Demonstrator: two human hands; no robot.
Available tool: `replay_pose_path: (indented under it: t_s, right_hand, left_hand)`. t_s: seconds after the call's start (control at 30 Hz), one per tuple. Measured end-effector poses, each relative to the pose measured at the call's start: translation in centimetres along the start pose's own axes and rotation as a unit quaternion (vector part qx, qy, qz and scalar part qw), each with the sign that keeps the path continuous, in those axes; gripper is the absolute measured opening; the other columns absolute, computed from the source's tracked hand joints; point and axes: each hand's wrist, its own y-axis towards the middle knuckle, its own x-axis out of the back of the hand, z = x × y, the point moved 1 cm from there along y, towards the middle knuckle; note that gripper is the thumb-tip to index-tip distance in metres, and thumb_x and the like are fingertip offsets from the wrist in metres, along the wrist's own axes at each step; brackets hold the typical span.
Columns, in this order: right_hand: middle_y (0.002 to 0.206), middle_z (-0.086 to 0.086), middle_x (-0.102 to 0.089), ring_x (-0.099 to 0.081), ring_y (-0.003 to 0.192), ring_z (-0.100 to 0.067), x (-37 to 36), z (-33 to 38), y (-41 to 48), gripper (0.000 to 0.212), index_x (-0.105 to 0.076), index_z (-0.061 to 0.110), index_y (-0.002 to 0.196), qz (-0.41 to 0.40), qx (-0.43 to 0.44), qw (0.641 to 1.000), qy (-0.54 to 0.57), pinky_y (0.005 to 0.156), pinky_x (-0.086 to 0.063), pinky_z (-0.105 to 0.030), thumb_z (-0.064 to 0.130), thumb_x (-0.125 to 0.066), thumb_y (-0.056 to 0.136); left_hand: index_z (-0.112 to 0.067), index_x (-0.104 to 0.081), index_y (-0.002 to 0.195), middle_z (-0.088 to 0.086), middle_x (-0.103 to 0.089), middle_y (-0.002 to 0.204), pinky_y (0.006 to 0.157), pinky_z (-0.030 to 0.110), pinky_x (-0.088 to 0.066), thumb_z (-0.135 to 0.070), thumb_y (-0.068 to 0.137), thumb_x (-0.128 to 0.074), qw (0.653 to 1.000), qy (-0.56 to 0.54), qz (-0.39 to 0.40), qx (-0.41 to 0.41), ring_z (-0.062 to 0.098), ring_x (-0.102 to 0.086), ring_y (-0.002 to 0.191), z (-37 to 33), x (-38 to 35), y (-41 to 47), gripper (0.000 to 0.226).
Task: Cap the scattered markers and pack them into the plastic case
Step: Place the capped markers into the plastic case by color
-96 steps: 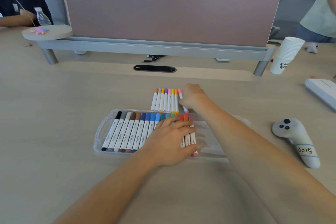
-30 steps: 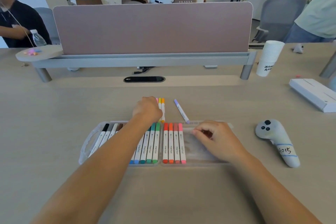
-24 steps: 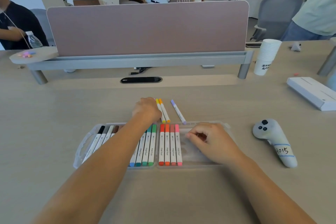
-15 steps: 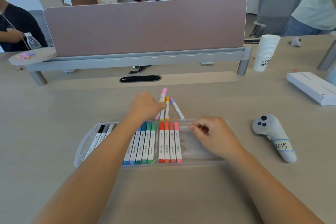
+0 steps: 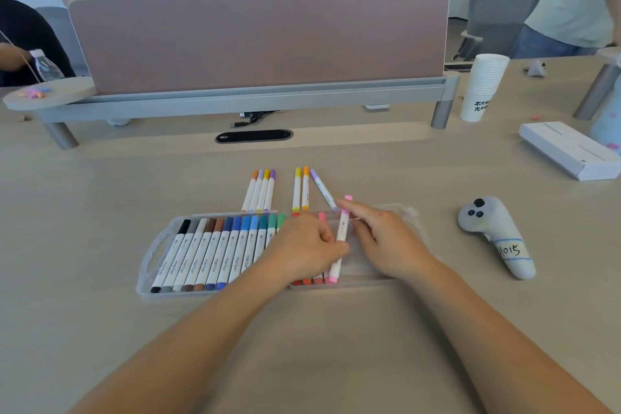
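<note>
Markers [image 5: 215, 255]: twelve show in case [image 5: 151, 254], more hidden under left hand [image 5: 302, 249]. Seven loose on desk [image 5: 100, 212] beyond: four [image 5: 259, 191] together, pair [image 5: 300, 193], one lilac [image 5: 322, 191] askew. Left hand grips pink marker [image 5: 342, 228] over case; right hand [image 5: 386, 242] forefinger straight against it, others loosely curled.

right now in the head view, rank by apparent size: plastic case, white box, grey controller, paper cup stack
1. plastic case
2. white box and grey controller, near alike; the frame edge crops the box
3. paper cup stack, though it stands farther away
</note>
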Motion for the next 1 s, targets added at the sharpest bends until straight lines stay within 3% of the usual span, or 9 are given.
replay_pose_path:
  t_s: [0.07, 0.13, 0.23, 0.4, 0.53, 0.6, 0.8, 0.93, 1.0]
  right_hand:
    - [0.095, 0.008, -0.068, -0.06, 0.084, -0.003, -0.3, 0.0, 0.0, 0.055, -0.043, 0.026, 0.147, 0.028, 0.016, 0.999, -0.024, 0.078, -0.047, -0.02, 0.002, -0.04, 0.098]
    - [0.12, -0.003, -0.064, -0.056, 0.103, -0.024, -0.7, -0.3, 0.0, 0.06, -0.032, 0.027, 0.152, 0.057, 0.025, 0.996, -0.066, 0.094, -0.044, -0.04, 0.003, -0.038, 0.098]
    - [0.132, 0.002, -0.056, -0.045, 0.114, -0.026, -1.0, -0.4, 0.2, 0.063, -0.02, 0.032, 0.155, 0.105, 0.013, 0.983, -0.147, 0.103, -0.033, -0.044, 0.008, -0.037, 0.099]
    - [0.135, 0.001, -0.057, -0.046, 0.122, -0.027, -1.2, -0.9, 0.2, 0.062, -0.022, 0.04, 0.149, 0.096, -0.004, 0.987, -0.126, 0.105, -0.035, -0.045, 0.012, -0.036, 0.096]
    - [0.123, 0.008, -0.065, -0.056, 0.109, -0.025, -1.4, -1.2, 0.5, 0.052, -0.05, 0.042, 0.129, 0.092, 0.003, 0.989, -0.113, 0.097, -0.043, -0.047, 0.019, -0.031, 0.087]
    - [0.126, 0.012, -0.063, -0.055, 0.113, -0.024, -1.5, -1.1, 0.6, 0.054, -0.059, 0.039, 0.125, 0.1, 0.016, 0.985, -0.143, 0.096, -0.042, -0.046, 0.021, -0.028, 0.085]
    - [0.139, 0.005, -0.051, -0.043, 0.128, -0.025, -1.2, -0.6, 0.5, 0.047, -0.063, 0.033, 0.128, 0.094, 0.01, 0.982, -0.164, 0.105, -0.035, -0.044, 0.017, -0.036, 0.093]
    - [0.14, 0.014, -0.044, -0.032, 0.127, -0.021, -0.9, -0.4, 0.2, 0.044, -0.061, 0.042, 0.127, 0.065, -0.01, 0.979, -0.195, 0.095, -0.024, -0.032, 0.019, -0.038, 0.097]
    - [0.14, 0.015, -0.044, -0.03, 0.128, -0.019, -0.5, -0.4, 0.2, 0.042, -0.056, 0.044, 0.13, 0.04, -0.026, 0.976, -0.211, 0.094, -0.021, -0.032, 0.02, -0.042, 0.098]
  left_hand:
    - [-0.01, -0.062, 0.054, 0.005, -0.059, 0.053, 0.049, 0.018, -0.04, -0.026, 0.077, -0.063, 0.999, 0.034, 0.004, -0.014, 0.01, -0.049, 0.049, 0.1, -0.1, -0.1, 0.028]
    - [-0.007, -0.067, 0.06, 0.007, -0.064, 0.056, 0.045, 0.013, -0.036, -0.027, 0.082, -0.063, 0.998, 0.059, 0.01, -0.033, 0.01, -0.052, 0.049, 0.2, 0.1, -0.3, 0.03]
    - [-0.009, -0.069, 0.063, 0.003, -0.06, 0.055, 0.05, 0.016, -0.038, -0.033, 0.087, -0.065, 0.997, 0.07, 0.009, -0.044, 0.006, -0.049, 0.049, 0.3, 0.1, -0.3, 0.035]
    - [-0.016, -0.069, 0.072, -0.003, -0.065, 0.064, 0.052, 0.015, -0.039, -0.036, 0.086, -0.069, 0.996, 0.084, -0.012, -0.036, 0.001, -0.053, 0.054, 0.6, 0.1, -0.4, 0.025]
    - [-0.014, -0.068, 0.074, 0.001, -0.067, 0.068, 0.059, 0.023, -0.047, -0.04, 0.086, -0.069, 0.996, 0.082, 0.003, -0.02, 0.005, -0.057, 0.059, 0.6, 0.2, -0.4, 0.029]
    - [-0.012, -0.069, 0.078, 0.003, -0.069, 0.073, 0.067, 0.028, -0.052, -0.04, 0.087, -0.068, 0.994, 0.104, 0.011, -0.017, 0.01, -0.062, 0.068, 0.6, 0.1, -0.2, 0.029]
    - [-0.012, -0.072, 0.078, 0.005, -0.072, 0.08, 0.071, 0.031, -0.053, -0.04, 0.085, -0.07, 0.992, 0.107, 0.067, 0.002, 0.015, -0.063, 0.069, 0.3, 0.8, 0.4, 0.029]
    - [-0.009, -0.069, 0.076, 0.008, -0.072, 0.08, 0.074, 0.036, -0.056, -0.043, 0.084, -0.069, 0.995, 0.056, 0.077, 0.019, 0.021, -0.068, 0.074, 0.7, 1.4, 1.2, 0.035]
    - [-0.008, -0.066, 0.074, 0.006, -0.07, 0.076, 0.074, 0.038, -0.056, -0.044, 0.088, -0.064, 0.998, 0.048, 0.041, 0.029, 0.018, -0.068, 0.071, 1.5, 2.1, 2.1, 0.039]
